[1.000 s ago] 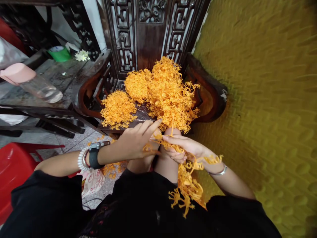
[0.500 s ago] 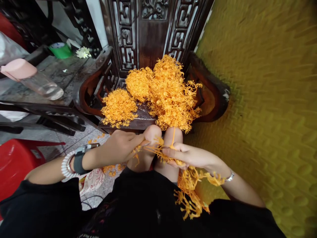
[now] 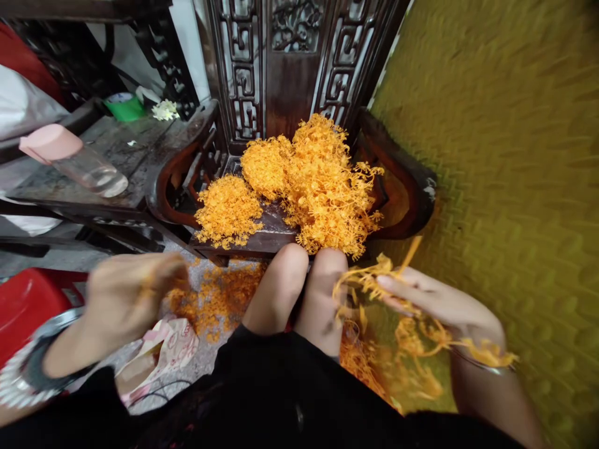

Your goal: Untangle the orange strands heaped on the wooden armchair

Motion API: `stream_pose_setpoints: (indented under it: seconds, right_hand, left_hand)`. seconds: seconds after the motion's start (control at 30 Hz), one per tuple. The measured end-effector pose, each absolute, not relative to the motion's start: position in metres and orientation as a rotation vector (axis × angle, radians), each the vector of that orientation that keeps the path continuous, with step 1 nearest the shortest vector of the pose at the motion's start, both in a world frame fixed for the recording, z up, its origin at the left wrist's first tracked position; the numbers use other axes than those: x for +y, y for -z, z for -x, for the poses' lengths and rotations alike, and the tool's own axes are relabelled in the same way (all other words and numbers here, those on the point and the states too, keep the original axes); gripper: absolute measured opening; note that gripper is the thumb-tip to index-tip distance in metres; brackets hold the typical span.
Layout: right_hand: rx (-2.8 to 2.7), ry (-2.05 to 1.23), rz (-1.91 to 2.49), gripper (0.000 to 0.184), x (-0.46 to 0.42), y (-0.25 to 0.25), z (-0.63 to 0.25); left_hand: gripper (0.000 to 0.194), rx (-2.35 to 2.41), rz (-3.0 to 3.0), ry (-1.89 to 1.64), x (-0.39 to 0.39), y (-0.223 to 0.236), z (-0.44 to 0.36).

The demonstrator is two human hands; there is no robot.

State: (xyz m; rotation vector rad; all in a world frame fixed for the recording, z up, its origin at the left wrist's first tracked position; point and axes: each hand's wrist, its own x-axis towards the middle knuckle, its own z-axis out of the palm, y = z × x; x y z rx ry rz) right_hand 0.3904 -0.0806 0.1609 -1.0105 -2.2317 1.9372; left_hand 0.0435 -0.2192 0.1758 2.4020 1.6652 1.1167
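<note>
I sit facing a dark carved wooden chair (image 3: 402, 187) whose seat carries heaps of orange plastic sprigs (image 3: 309, 181). My right hand (image 3: 435, 302) is closed on a tangled bunch of orange sprigs (image 3: 421, 324) that trails down beside my right knee. My left hand (image 3: 128, 299) is far out to the left above the floor, blurred by motion, with its fingers curled on a small orange piece I can barely make out. My bare knees (image 3: 299, 287) sit between the two hands.
Loose orange bits (image 3: 215, 299) lie on the floor below the chair, next to a printed bag (image 3: 163, 349). A red plastic stool (image 3: 28, 299) stands at the left. A dark side table (image 3: 121, 162) holds a pink-capped bottle (image 3: 70, 159) and a green cup (image 3: 124, 106). A yellow patterned wall (image 3: 505, 187) fills the right.
My left hand has pulled away from the bunch and swung left and down over the floor. My right hand has shifted right with the bunch.
</note>
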Motion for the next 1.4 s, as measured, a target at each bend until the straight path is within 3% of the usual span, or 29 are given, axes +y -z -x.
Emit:
stream_pose_setpoints:
  seconds: [0.07, 0.17, 0.37, 0.53, 0.67, 0.8, 0.87, 1.0, 1.1, 1.23, 1.4]
  right_hand:
    - [-2.036, -1.867, 1.173, 0.053, -0.074, -0.157, -0.405]
    - [-1.856, -2.02, 1.152, 0.052, -0.07, -0.146, -0.404]
    - [-1.603, -2.23, 1.077, 0.048, -0.07, -0.129, -0.383]
    - [-1.54, -2.188, 1.085, 0.046, -0.068, -0.125, -0.382]
    - [-1.628, -2.088, 1.129, 0.047, -0.067, -0.125, -0.38]
    - [-1.762, -1.964, 1.139, 0.049, -0.065, -0.126, -0.378]
    - [-1.824, -1.897, 1.145, 0.05, -0.064, -0.125, -0.373]
    - [-2.026, -1.81, 1.091, 0.054, -0.062, -0.123, -0.354]
    - [-2.233, -1.751, 1.034, 0.055, -0.06, -0.123, -0.337]
    - [-2.377, -1.622, 1.036, 0.056, -0.062, -0.127, -0.328]
    - [-2.503, -1.888, 0.652, 0.055, -0.082, -0.142, -0.339]
  left_hand:
    - [0.034, 1.841, -2.239, -1.134, -0.215, -0.18, -0.032]
    - [0.039, 1.939, -2.131, -0.979, -0.182, -0.171, -0.027]
    - [0.038, 2.539, -1.948, -0.676, -0.061, -0.09, 0.003]
    - [0.054, 2.517, -1.831, -0.32, -0.005, -0.019, 0.038]
    - [0.071, 2.442, -1.713, -0.28, -0.006, 0.005, 0.047]
    - [0.094, 2.411, -1.875, -0.287, -0.016, -0.011, 0.042]
    - [0.095, 2.366, -2.012, -0.424, -0.023, -0.037, 0.027]
    - [0.064, 1.914, -2.239, -0.943, -0.047, -0.107, -0.036]
    - [0.059, 1.344, -2.525, -0.806, -0.072, -0.143, -0.089]
    - [0.029, 1.164, -2.869, -0.496, -0.104, -0.145, -0.121]
    - [0.027, 1.101, -2.572, -0.687, -0.146, -0.137, -0.107]
